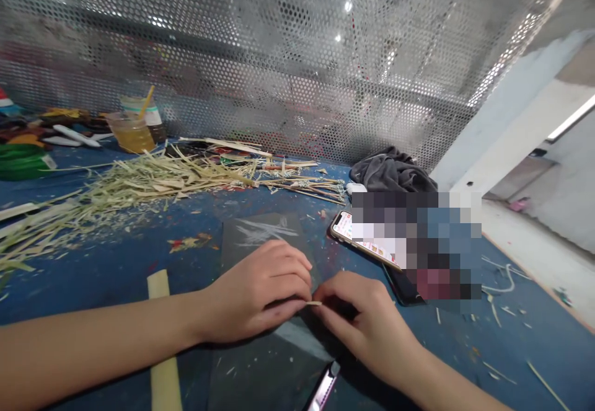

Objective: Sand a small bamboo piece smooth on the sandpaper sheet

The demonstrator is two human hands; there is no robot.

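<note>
A short, thin pale strip (313, 303), like a sliver of bamboo, spans the small gap between my two hands. Its left end is pinched by my left hand (274, 287), which is closed over the dark mat (242, 367). With thumb and fingertips together, my right hand (367, 315) grips the other end; the fingers partly hide the strip. Below the hands, a utility knife (324, 389) lies at the mat's front, cut off by the picture's edge. A wide pale slat (166, 377) passes under my left forearm.
A heap of pale shavings and thin sticks (158, 175) spreads across the blue table at back left. Behind it stand a cup of yellowish liquid (132, 133) and green tape (23, 162). A lit phone (344, 228) and dark cloth (393, 172) lie right, before a perforated metal screen (279, 57).
</note>
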